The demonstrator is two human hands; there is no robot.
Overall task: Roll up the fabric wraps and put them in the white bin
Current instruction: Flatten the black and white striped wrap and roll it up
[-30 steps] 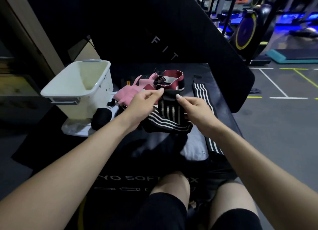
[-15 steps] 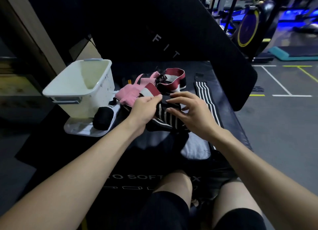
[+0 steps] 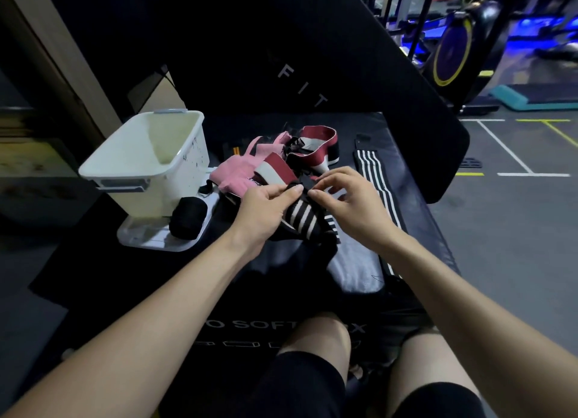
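Head view looks down over my bare forearms and knees onto a black padded mat where I sit. Both my hands meet over a black wrap with white stripes. My left hand curls around the bunched fabric from the left, thumb and forefinger pinching its top edge. My right hand pinches the same top edge from the right with thumb and forefinger, while the other fingers are spread loosely above it. The wrap's loose end trails down toward my lap.

Just behind my hands lies a pile of other wraps: a pink one, and a red, white and black band partly looped and partly draped toward my left hand. To the right, a second black striped wrap lies stretched out flat along the mat, passing under my right forearm.

The white bin stands to the left of the pile, on a pale lid or tray. I see nothing inside the part of the bin that shows. A rolled black wrap rests on that tray, touching the bin's front.
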